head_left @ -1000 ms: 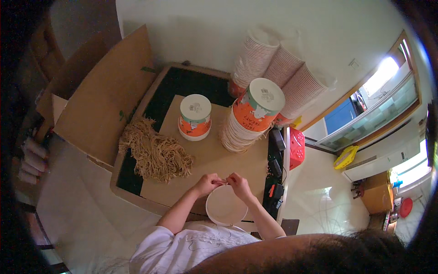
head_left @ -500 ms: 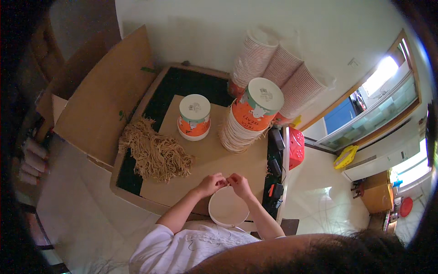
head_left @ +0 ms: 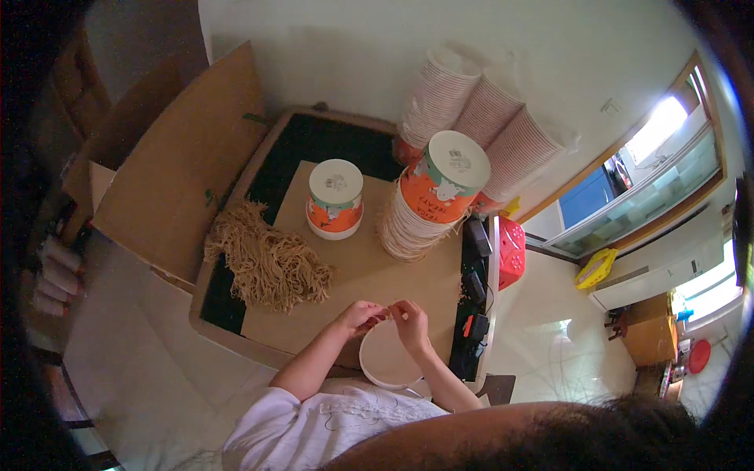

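Observation:
A white paper bucket [head_left: 385, 363] stands close to my body at the table's near edge, its round mouth facing up. At its far rim, my left hand [head_left: 363, 316] is closed in a pinch. My right hand [head_left: 411, 323] pinches just beside it, its wrist crossing over the bucket's right side. What the fingertips hold is too small to make out. Left of the hands lies a tangled heap of tan cords [head_left: 271, 263]. Beyond them, an upside-down orange and green printed bucket [head_left: 335, 200] and a taller stack of such buckets [head_left: 436, 196] stand on a cardboard sheet [head_left: 357, 275].
Tall nested stacks of paper buckets [head_left: 471, 118] lean by the wall. Black devices [head_left: 474, 286] and an orange-and-black tool [head_left: 474, 327] line the table's right edge. A red plastic basket [head_left: 511, 253] is just beyond. A large open cardboard box [head_left: 184, 165] stands at left.
My right hand has shifted slightly left and turned, its forearm now over more of the bucket's mouth. The left hand stays nearly in place, still pinching.

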Demonstrator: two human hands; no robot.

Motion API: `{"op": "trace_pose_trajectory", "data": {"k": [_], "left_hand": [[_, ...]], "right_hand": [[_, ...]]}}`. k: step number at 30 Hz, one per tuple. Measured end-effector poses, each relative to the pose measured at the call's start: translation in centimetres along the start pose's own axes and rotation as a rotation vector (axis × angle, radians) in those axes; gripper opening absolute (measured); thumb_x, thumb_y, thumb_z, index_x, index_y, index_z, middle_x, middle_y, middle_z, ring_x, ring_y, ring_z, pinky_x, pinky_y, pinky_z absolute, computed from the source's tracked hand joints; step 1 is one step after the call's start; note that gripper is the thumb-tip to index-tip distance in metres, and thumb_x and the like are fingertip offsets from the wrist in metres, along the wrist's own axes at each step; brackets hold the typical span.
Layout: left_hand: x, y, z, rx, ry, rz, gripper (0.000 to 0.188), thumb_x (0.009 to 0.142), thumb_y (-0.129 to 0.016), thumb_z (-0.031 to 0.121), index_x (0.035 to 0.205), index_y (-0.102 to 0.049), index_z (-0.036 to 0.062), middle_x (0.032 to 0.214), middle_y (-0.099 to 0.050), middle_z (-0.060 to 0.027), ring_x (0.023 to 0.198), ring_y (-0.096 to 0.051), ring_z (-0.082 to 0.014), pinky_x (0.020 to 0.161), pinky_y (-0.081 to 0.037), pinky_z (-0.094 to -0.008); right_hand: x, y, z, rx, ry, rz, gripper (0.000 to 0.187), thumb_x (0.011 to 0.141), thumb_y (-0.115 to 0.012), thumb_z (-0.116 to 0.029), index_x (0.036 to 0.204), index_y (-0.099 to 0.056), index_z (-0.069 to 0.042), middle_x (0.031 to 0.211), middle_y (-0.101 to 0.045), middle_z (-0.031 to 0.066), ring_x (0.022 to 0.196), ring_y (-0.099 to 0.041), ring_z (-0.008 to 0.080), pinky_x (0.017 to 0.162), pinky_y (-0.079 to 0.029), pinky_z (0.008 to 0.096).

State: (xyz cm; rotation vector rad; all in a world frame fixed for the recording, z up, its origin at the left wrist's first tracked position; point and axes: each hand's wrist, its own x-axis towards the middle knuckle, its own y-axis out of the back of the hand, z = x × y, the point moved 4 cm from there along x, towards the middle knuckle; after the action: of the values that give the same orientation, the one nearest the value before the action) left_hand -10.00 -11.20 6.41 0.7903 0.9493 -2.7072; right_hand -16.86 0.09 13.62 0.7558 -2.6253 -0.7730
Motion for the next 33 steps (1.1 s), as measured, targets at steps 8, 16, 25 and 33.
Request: {"op": "trace_pose_trajectory", "data": {"k": [8, 16, 25, 33], "left_hand": [[0.7, 0.6, -1.1, -0.13, 0.019, -0.004, 0.014, 0.08, -0.052, 0.014, 0.084, -0.06, 0.0039, 0.072, -0.06, -0.0035, 0.057, -0.055, -0.0094, 0.052, -0.046, -0.0205], [-0.9, -0.1, 0.3, -0.083, 0.056, 0.03, 0.009, 0.078, -0.056, 0.012, 0.084, -0.06, 0.0056, 0.069, -0.059, -0.0007, 0.055, -0.053, -0.0074, 0.049, -0.045, -0.0205], [-0.6, -0.2, 0.6, 0.145, -0.069, 0.06, 0.01, 0.076, -0.059, 0.011, 0.085, -0.06, 0.005, 0.069, -0.058, 0.0009, 0.056, -0.05, -0.0061, 0.05, -0.041, -0.0185], [-0.3, 0.4, 0.8, 0.242, -0.182, 0.047, 0.013, 0.076, -0.06, 0.011, 0.086, -0.062, 0.0034, 0.07, -0.059, 0.0006, 0.054, -0.048, -0.0058, 0.049, -0.039, -0.0188]], "right_hand": [[-1.1, -0.2, -0.6, -0.151, 0.19, 0.011, 0.006, 0.075, -0.058, -0.009, 0.076, -0.063, -0.007, 0.077, -0.062, 0.0081, 0.073, -0.058, 0.024, 0.07, -0.043, 0.0349], [-1.5, 0.6, -1.2, -0.199, 0.28, -0.059, 0.013, 0.075, -0.056, -0.006, 0.086, -0.063, -0.005, 0.081, -0.061, 0.0107, 0.078, -0.058, 0.0261, 0.075, -0.043, 0.0345], [0.3, 0.0, 3.0, 0.23, -0.25, -0.355, 0.014, 0.078, -0.057, -0.009, 0.089, -0.063, -0.001, 0.079, -0.063, 0.0062, 0.075, -0.056, 0.0103, 0.064, -0.045, 0.023], [1.1, -0.3, 2.5, 0.2, -0.203, -0.404, 0.009, 0.074, -0.061, -0.007, 0.077, -0.061, 0.001, 0.07, -0.061, 0.0048, 0.068, -0.055, 0.0087, 0.062, -0.044, 0.0224]]}}
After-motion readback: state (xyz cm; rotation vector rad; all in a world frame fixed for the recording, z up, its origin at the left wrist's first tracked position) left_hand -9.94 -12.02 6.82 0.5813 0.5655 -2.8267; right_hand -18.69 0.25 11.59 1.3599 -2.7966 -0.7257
